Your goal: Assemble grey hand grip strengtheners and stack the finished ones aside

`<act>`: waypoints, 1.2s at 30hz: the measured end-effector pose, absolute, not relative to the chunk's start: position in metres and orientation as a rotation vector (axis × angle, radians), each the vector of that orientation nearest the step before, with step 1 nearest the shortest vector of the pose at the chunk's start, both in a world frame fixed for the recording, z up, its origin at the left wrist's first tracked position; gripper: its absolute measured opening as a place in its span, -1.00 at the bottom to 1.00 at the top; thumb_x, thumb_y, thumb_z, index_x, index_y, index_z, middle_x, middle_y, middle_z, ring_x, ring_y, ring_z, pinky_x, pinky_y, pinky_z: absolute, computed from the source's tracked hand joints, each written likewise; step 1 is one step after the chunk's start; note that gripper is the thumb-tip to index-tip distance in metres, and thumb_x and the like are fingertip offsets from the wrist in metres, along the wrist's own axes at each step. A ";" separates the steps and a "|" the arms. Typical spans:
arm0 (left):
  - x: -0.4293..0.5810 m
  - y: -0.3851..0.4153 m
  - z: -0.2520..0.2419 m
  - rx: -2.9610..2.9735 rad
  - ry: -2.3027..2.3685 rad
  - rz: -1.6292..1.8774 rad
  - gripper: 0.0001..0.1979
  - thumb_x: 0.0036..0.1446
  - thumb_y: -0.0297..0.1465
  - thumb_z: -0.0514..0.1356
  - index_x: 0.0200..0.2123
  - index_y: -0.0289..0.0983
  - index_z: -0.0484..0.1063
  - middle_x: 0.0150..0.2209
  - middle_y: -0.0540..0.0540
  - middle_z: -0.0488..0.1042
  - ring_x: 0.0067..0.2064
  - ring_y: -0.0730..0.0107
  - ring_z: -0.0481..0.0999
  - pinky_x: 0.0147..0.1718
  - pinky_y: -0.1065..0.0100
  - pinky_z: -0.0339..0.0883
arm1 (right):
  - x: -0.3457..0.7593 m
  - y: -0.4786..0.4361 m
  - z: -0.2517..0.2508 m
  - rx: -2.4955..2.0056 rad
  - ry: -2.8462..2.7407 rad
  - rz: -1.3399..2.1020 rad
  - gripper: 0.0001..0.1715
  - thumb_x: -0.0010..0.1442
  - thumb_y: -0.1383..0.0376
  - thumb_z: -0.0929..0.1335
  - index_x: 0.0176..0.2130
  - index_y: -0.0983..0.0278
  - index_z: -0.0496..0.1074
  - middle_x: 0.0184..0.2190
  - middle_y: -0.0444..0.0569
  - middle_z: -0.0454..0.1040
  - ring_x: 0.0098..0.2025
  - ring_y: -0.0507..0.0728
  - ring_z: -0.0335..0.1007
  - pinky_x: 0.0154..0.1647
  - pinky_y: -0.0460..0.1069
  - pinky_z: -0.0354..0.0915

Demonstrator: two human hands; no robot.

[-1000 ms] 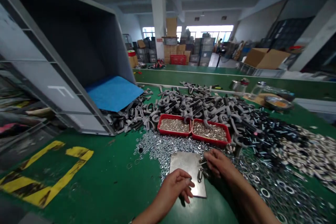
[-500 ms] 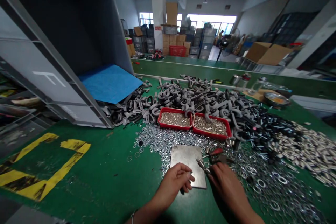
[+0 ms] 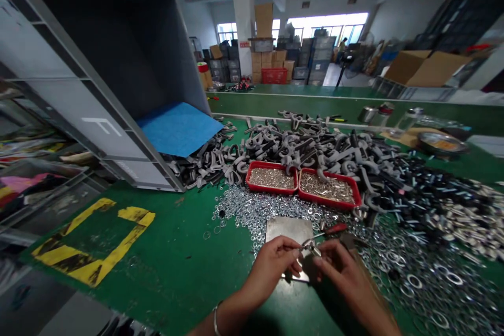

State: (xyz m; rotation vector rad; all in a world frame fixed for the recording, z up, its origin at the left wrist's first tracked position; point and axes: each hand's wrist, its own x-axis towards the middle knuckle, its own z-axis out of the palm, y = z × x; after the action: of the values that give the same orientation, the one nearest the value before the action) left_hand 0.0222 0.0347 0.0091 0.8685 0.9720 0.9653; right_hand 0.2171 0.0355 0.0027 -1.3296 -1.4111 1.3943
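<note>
My left hand (image 3: 271, 265) and my right hand (image 3: 334, 268) meet above a dull steel plate (image 3: 289, 230). Between their fingertips is a small shiny metal fitting (image 3: 310, 247), pinched by both hands, though my fingers hide part of it. A red-handled screwdriver (image 3: 334, 229) lies just beyond my right fingers, its shaft reaching toward the plate. Loose zinc-coloured washers (image 3: 252, 212) are heaped on the far side of the plate and spread to the right of my right hand.
Two red trays (image 3: 271, 176) of small metal parts stand beyond the washers, before a heap of grey metal fittings (image 3: 311, 149). Bolts (image 3: 429, 194) lie at right. A tilted grey crate (image 3: 106, 73) with a blue sheet (image 3: 179, 128) stands at left, near yellow-black floor-style tape (image 3: 94, 241).
My left hand has moved right and up to join my right hand at the small fitting. The view has shifted slightly, and the scene sits a little further right.
</note>
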 end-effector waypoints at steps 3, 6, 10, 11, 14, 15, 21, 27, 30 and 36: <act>0.025 0.035 0.014 0.844 0.898 0.919 -0.62 0.04 -0.15 0.33 -0.25 -0.34 0.43 -0.46 -0.10 0.52 -0.50 0.36 0.53 -0.49 0.35 0.39 | 0.216 0.027 0.000 -1.345 -1.598 1.202 -0.74 0.19 0.05 0.39 -0.27 0.18 0.39 -0.39 -0.09 0.44 -0.32 0.17 0.37 -0.30 0.02 0.29; 0.022 0.032 0.013 0.855 0.874 0.877 -0.63 0.04 -0.17 0.34 -0.24 -0.34 0.42 -0.44 -0.11 0.53 -0.51 0.38 0.53 -0.47 0.34 0.40 | 0.220 0.026 -0.002 -1.328 -1.643 1.216 -0.77 0.21 0.09 0.39 -0.29 0.18 0.40 -0.38 -0.10 0.41 -0.31 0.15 0.33 -0.27 0.02 0.26; 0.015 0.028 0.009 0.902 0.925 0.840 -0.64 0.07 -0.17 0.31 -0.24 -0.36 0.42 -0.54 -0.06 0.50 -0.54 0.40 0.49 -0.48 0.37 0.34 | 0.223 0.028 -0.001 -1.146 -1.484 1.655 -0.74 0.23 0.08 0.39 -0.25 0.20 0.38 -0.40 -0.15 0.35 -0.36 0.09 0.28 -0.33 -0.02 0.26; 0.014 0.028 0.008 0.910 0.930 0.837 -0.64 0.08 -0.17 0.31 -0.23 -0.36 0.42 -0.55 -0.06 0.49 -0.54 0.40 0.49 -0.48 0.37 0.34 | 0.223 0.028 0.000 -1.095 -1.441 1.753 -0.74 0.23 0.08 0.39 -0.24 0.21 0.38 -0.40 -0.15 0.34 -0.37 0.07 0.27 -0.34 -0.03 0.26; 0.013 0.026 0.009 0.924 0.924 0.823 -0.62 0.07 -0.15 0.31 -0.23 -0.35 0.43 -0.55 -0.07 0.49 -0.54 0.39 0.49 -0.48 0.36 0.33 | 0.219 0.026 0.004 -1.004 -1.322 1.902 -0.73 0.21 0.10 0.42 -0.26 0.23 0.39 -0.39 -0.16 0.35 -0.39 0.04 0.26 -0.35 -0.05 0.25; 0.012 0.026 0.010 0.926 0.923 0.822 -0.62 0.07 -0.15 0.32 -0.23 -0.35 0.42 -0.55 -0.07 0.49 -0.54 0.38 0.49 -0.48 0.36 0.33 | 0.218 0.025 0.005 -0.984 -1.275 1.933 -0.74 0.21 0.11 0.43 -0.26 0.24 0.39 -0.39 -0.15 0.35 -0.39 0.03 0.27 -0.35 -0.05 0.24; 0.010 0.021 0.010 0.931 0.875 0.829 -0.68 0.09 -0.19 0.31 -0.26 -0.33 0.43 -0.50 -0.09 0.51 -0.51 0.38 0.52 -0.46 0.35 0.35 | 0.205 0.018 0.007 -0.884 -0.875 2.122 -0.74 0.22 0.10 0.42 -0.25 0.24 0.42 -0.37 -0.12 0.37 -0.40 0.01 0.27 -0.35 -0.07 0.27; 0.011 0.016 0.008 0.908 0.977 0.878 -0.67 0.08 -0.19 0.32 -0.26 -0.35 0.43 -0.52 -0.09 0.52 -0.49 0.38 0.53 -0.42 0.35 0.37 | 0.198 0.018 0.001 -0.841 -0.652 2.105 -0.79 0.24 0.16 0.42 -0.30 0.20 0.36 -0.52 -0.23 0.23 -0.55 -0.05 0.12 -0.54 -0.15 0.16; 0.011 0.015 0.011 0.907 0.973 0.911 -0.68 0.07 -0.19 0.32 -0.28 -0.35 0.43 -0.48 -0.10 0.55 -0.46 0.39 0.55 -0.38 0.35 0.39 | 0.197 0.017 0.001 -0.851 -0.748 2.191 -0.79 0.31 0.18 0.36 -0.32 0.24 0.35 -0.58 -0.25 0.20 -0.62 -0.09 -0.06 -0.64 -0.18 0.02; 0.005 0.010 0.013 0.973 0.842 0.846 -0.71 0.14 -0.23 0.29 -0.21 -0.35 0.46 -0.51 -0.10 0.54 -0.46 0.36 0.56 -0.37 0.32 0.41 | 0.194 0.015 -0.007 -0.898 -0.539 2.205 -0.75 0.30 0.16 0.36 -0.36 0.24 0.31 -0.63 -0.30 0.12 -0.65 -0.11 -0.14 -0.69 -0.20 -0.08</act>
State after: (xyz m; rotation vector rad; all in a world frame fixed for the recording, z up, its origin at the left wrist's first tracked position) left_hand 0.0052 0.0101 0.0133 0.9732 0.8418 0.8456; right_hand 0.1942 0.0146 -0.0074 -0.8978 -0.5391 2.2048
